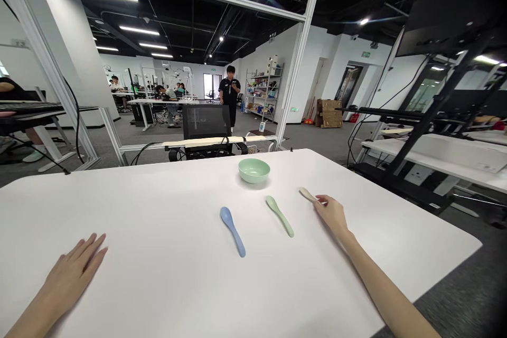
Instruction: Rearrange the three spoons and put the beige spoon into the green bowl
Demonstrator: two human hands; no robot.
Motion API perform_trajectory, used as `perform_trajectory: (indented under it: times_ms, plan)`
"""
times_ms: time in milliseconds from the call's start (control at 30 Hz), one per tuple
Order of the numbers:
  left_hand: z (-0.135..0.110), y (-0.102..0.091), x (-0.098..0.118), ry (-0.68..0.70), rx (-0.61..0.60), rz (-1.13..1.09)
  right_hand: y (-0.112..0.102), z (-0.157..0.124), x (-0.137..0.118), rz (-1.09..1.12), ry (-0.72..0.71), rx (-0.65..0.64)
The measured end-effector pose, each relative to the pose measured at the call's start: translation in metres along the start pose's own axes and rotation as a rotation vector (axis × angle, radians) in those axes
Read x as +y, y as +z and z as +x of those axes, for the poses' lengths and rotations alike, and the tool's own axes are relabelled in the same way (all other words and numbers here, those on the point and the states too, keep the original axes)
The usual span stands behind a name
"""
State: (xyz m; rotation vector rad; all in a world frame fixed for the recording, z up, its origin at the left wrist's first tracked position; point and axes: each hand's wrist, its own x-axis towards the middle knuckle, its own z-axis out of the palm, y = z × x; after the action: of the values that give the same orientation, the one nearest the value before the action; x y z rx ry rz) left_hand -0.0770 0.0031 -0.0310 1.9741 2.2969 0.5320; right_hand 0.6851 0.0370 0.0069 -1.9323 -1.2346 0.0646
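Note:
My right hand (331, 212) is closed around the handle of a beige spoon (307, 194), whose bowl points away to the left at the right side of the table. Left of it lies a light green spoon (279, 215), and farther left a blue spoon (233, 231); both handles point toward me. Behind the spoons a green bowl (254, 171) stands upright. At the left my left hand (75, 269) rests flat on the table, palm down with fingers stretched out, touching none of these things.
The white table (158, 274) has a metal frame (293, 63) along its far side. Beyond it are a black mesh chair (206, 121) and a standing person (229, 90). A dark stand with cables (420, 116) is off to the right.

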Motion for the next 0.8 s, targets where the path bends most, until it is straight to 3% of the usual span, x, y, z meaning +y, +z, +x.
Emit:
perform_trajectory:
  times_ms: [533,633,700,800]
  plan:
    - [-0.003,-0.005,0.006,0.007,-0.002,-0.004,0.001,0.003,0.001,-0.036,-0.039,0.02]
    - [-0.003,-0.006,0.007,-0.003,-0.015,-0.01,-0.001,-0.004,-0.017,-0.082,-0.143,0.129]
    - [-0.003,-0.01,0.01,-0.01,-0.015,-0.019,0.001,-0.017,-0.038,-0.078,-0.231,0.13]
    - [-0.005,-0.021,0.028,0.037,0.04,-0.047,0.01,-0.045,-0.075,-0.029,-0.289,-0.101]
